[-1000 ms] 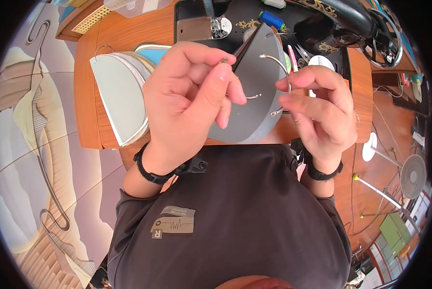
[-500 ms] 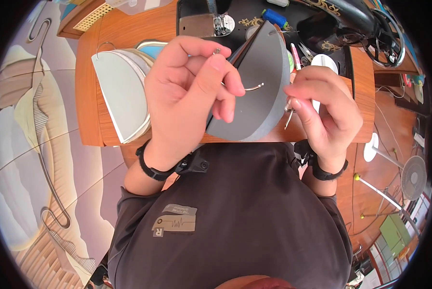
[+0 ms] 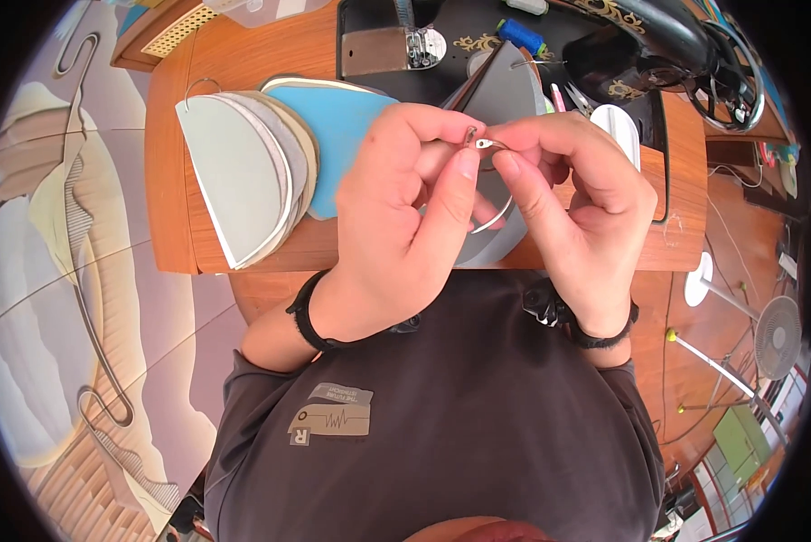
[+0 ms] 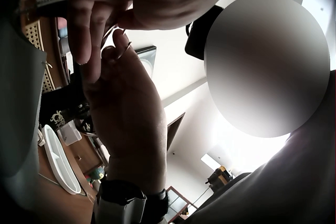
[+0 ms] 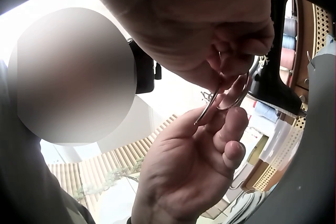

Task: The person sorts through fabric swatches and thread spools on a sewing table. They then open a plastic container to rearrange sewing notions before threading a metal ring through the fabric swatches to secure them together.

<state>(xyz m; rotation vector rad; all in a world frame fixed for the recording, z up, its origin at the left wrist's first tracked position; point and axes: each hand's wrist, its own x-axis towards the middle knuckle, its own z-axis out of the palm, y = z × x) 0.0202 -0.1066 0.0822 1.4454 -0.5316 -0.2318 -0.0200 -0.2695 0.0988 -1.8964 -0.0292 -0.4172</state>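
Both hands meet above the table, fingertips almost touching. The left hand [image 3: 401, 217] pinches a small metal end [image 3: 470, 135] between thumb and forefinger. In the right hand's [image 3: 586, 194] thumb and forefinger is a metal piece with a holed, flattened end [image 3: 484, 144], close beside the left one. A thin curved metal rod [image 3: 498, 217] shows below the fingers; which piece it belongs to, I cannot tell. In the right wrist view, curved metal rods [image 5: 207, 108] run between the right hand [image 5: 194, 19] and the left hand [image 5: 184, 171]. Fingers hide part of the metal.
Half-round pale sheets [image 3: 234, 172] on a ring lie at the left of the wooden table [image 3: 175, 217], beside a blue sheet [image 3: 324, 117]. A dark grey sheet [image 3: 505, 90] lies behind the hands. A black sewing machine [image 3: 640, 45], blue thread [image 3: 521, 36] and a white oval dish [image 3: 618, 131] stand beyond.
The left hand has moved right and the right hand left, bringing the metal ends together. The right hand has turned its piece so that the holed end faces the left hand. More blue sheet shows.
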